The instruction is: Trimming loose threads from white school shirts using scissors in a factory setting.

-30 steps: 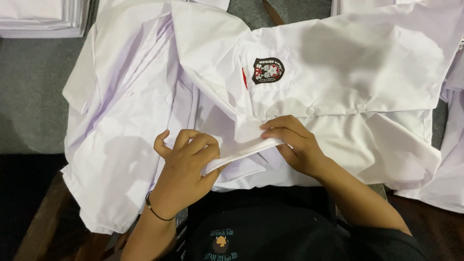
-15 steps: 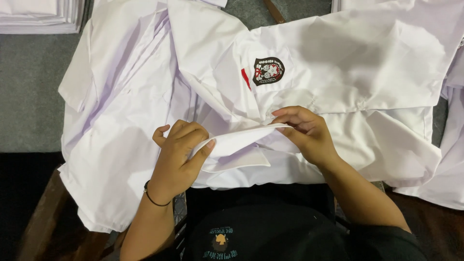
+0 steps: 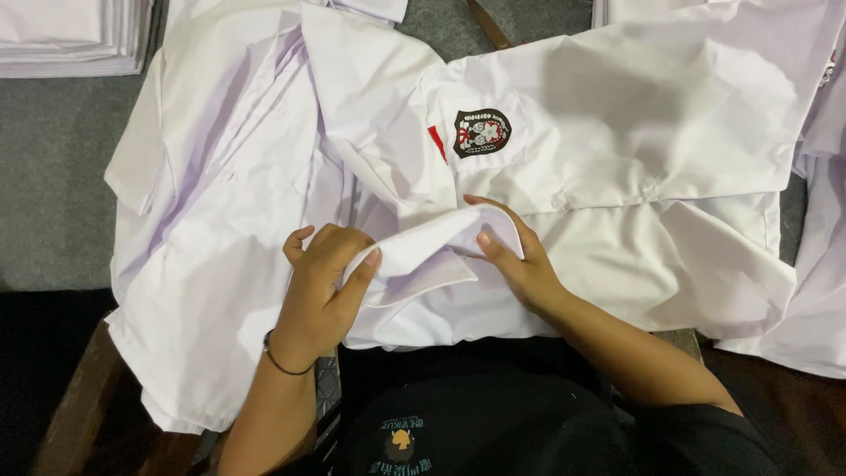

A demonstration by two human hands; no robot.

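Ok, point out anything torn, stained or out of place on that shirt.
No tear or stain shows. The white shirt lies rumpled with its collar lifted between the left hand and right hand. The badge sits flat and intact.

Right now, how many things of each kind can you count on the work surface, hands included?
Bare hands: 2, the left hand and the right hand, both gripping the white shirt collar.
Dark embroidered chest badges: 1.
Stacks of folded white cloth: 1.
Thin black wristbands: 1.
Total: 5.
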